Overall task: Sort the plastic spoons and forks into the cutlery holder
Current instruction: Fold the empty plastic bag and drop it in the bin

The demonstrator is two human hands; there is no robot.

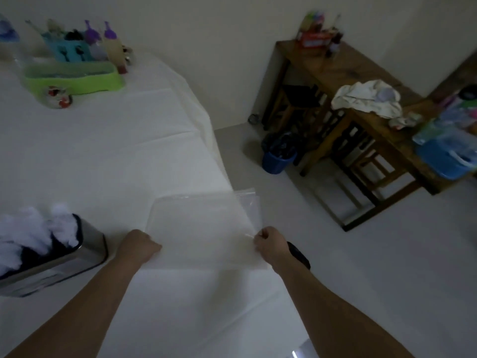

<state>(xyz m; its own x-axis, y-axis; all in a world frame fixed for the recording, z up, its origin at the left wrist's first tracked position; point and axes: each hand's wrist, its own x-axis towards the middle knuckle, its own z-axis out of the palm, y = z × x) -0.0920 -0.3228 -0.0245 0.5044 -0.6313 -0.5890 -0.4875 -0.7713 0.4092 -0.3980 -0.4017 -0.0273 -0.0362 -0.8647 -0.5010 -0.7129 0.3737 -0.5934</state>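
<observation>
At the far left edge of the bench (103, 156) stands my cutlery holder (55, 257), a shiny metal box with a dark rim. White plastic cutlery (33, 236) sticks up out of it in a blurred bunch; I cannot tell spoons from forks there. It sits well to the left of my left hand (140, 245), apart from it, with bare white cloth between.

My left hand is curled into a fist, knuckles down on the near left corner of a clear plastic sheet (201, 223) lying flat on the bench. Whether the fingers pinch the sheet's edge I cannot tell, since they are tucked under.

The sheet spreads between both hands, and its far right corner pokes out past the edge of the bench.

My right hand (268, 241) is also curled, pinching the sheet's near right edge where the plastic puckers. A black band (299, 255) wraps that wrist.

Far back on the left of the bench sit a green tray (74, 78) and a teal holder (69, 49) with purple-capped bottles beside it. On the floor to the right stand a blue bin (277, 160) and a wooden shelf (361, 120) with a crumpled white cloth (366, 98) on top.
</observation>
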